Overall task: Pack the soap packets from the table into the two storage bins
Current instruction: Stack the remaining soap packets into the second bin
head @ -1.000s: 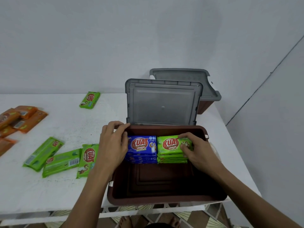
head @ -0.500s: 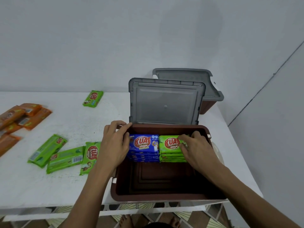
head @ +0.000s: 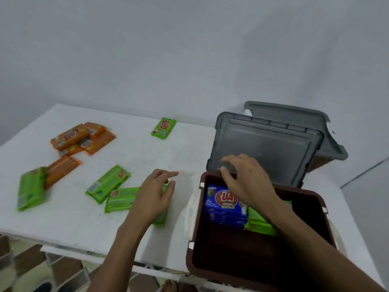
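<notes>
Left hand [head: 156, 194], fingers relaxed and empty, is poised over green soap packets [head: 121, 199] on the table [head: 63, 224]. The brown bin [head: 191, 262] sits at its 3 o'clock, with the right hand [head: 248, 182] spread empty above it. The packets look light, stiff and slick, so pinch them across the long edges.

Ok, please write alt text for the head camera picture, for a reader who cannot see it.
A person's left hand is over green soap packets on a white table, while the right hand hovers above blue packets in an open brown bin. Orange packets lie farther left.
</notes>
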### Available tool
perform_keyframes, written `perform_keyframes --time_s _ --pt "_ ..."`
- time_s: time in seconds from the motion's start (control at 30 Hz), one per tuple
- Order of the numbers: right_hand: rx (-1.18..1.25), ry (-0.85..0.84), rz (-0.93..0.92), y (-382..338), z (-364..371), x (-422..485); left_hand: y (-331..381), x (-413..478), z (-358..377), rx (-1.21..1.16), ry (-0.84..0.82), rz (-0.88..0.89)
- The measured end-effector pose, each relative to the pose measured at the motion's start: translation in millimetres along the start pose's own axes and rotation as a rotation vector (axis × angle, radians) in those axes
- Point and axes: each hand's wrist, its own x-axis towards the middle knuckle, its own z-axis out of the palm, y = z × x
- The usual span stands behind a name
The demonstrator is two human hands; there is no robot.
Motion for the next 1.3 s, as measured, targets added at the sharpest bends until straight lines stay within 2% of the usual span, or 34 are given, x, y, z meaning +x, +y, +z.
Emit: perform_keyframes --time_s 0.13,0.3,0.6,0.83,1.0,1.1,1.3 --pt "0.102 -0.031 -0.056 -29.3 18.3 44.6 -41.3 2.9 -24.9 0.090 0.048 -0.105" --pt "0.116 -0.134 -0.086 -62.4 52.9 101.6 -90.1 2.6 -53.0 0.161 0.077 -0.188" --pt "0.067 -0.294 -0.066 -103.1 126.5 190.1 -162.3 4.2 -84.0 0.261 0.078 -0.322" --pt "0.057 -0.376 -0.011 -117.9 175.3 239.8 -214.0 45.7 -112.0 0.355 0.182 -0.386" --pt "-0.073 -0.381 0.048 -119.5 200.9 257.8 -237.6 71.2 -129.7 0.530 0.169 -0.517" --pt "-0.146 -0.389 0.053 -118.0 213.8 262.1 -249.1 70.5 -132.9 0.549 0.151 -0.499" --pt "-0.194 -0.268 0.018 -118.3 223.8 260.4 -261.0 64.0 -135.4 0.574 0.161 -0.529"
